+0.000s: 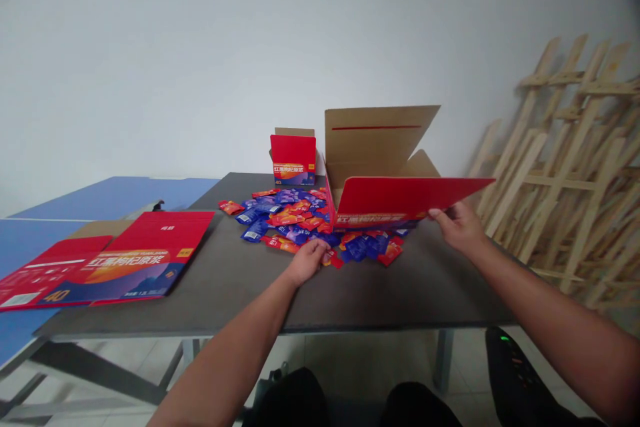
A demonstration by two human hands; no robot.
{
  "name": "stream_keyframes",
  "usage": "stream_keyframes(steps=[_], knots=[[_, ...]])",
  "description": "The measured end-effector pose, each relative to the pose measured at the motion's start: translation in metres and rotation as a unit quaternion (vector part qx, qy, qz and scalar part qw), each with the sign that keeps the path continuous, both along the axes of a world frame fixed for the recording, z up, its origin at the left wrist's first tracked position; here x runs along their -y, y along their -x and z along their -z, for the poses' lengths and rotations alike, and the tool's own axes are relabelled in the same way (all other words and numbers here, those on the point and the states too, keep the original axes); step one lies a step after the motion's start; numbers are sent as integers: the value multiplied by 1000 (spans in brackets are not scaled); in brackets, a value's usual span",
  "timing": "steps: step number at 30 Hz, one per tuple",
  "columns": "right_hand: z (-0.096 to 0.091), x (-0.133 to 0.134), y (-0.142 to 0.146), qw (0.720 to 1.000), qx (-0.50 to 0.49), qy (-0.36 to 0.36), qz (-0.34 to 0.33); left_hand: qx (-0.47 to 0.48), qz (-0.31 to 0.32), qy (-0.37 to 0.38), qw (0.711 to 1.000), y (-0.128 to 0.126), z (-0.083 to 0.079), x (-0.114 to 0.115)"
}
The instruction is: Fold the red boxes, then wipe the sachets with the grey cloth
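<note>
Tabletop (240, 293) holds three cartons (395, 200), right fingers (440, 215) gripping one, left fingers (315, 250) open on sachets (290, 220).

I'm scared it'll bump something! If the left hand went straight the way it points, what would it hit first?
The left hand would meet the pile of red and blue packets first. It looks to be right at the pile's edge, maybe already touching; that's hard to tell from here.
</note>
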State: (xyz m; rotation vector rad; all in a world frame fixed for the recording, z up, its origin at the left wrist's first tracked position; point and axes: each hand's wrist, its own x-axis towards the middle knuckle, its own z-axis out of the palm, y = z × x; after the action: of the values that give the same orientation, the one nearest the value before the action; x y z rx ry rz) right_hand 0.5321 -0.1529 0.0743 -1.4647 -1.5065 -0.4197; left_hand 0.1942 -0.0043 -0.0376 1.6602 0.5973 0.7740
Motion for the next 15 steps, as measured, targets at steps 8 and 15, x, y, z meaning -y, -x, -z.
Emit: stream_keyframes(steps=[8,15], knots=[[-44,-86,-33,998,35,-6,54,-160,106,-169,967,1,-1,5],[-42,-176,-45,997,14,-4,82,-230,115,-216,942,7,-5,11]])
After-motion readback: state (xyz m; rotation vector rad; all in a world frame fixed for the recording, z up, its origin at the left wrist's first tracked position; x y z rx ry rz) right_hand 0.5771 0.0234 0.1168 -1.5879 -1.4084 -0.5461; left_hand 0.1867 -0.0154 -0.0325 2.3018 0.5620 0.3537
